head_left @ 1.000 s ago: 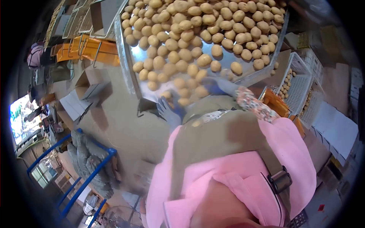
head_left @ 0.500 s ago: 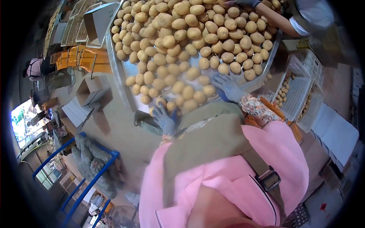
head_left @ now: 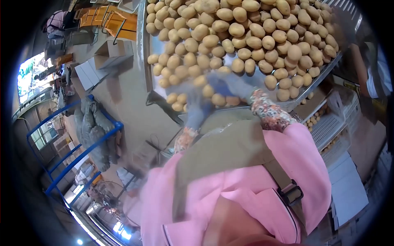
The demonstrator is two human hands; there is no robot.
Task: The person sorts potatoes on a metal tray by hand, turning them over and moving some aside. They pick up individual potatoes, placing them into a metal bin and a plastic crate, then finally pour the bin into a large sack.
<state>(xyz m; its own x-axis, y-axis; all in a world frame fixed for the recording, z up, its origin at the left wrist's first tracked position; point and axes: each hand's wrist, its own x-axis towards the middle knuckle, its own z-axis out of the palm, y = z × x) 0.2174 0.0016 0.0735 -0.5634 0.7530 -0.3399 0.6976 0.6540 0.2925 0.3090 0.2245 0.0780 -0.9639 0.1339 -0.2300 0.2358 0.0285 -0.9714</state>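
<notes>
A large heap of potatoes [head_left: 201, 32] covers the metal sorting table [head_left: 144, 61] in front of me. My left hand [head_left: 198, 110], in a grey-blue glove, is over the near edge among the closest potatoes. Reaching inward from the right, my gloved right hand [head_left: 234, 86] is just above or touching potatoes near the middle of that edge. Motion smears the fingers of both hands, so I cannot make out whether either one grips a potato. Floral sleeve cuffs [head_left: 271, 110] cover my wrists.
White plastic crates [head_left: 328, 127] with some potatoes stand low on the right. Another person's arm [head_left: 361, 69] is beyond the table's right edge. To the left are an open cardboard box [head_left: 113, 55] and a blue-framed cart [head_left: 88, 143] loaded with grey sacks.
My right hand has swept left toward my left hand, and potatoes near the front edge have shifted. My view has turned, so the table appears farther right. The other person's hand has left the heap.
</notes>
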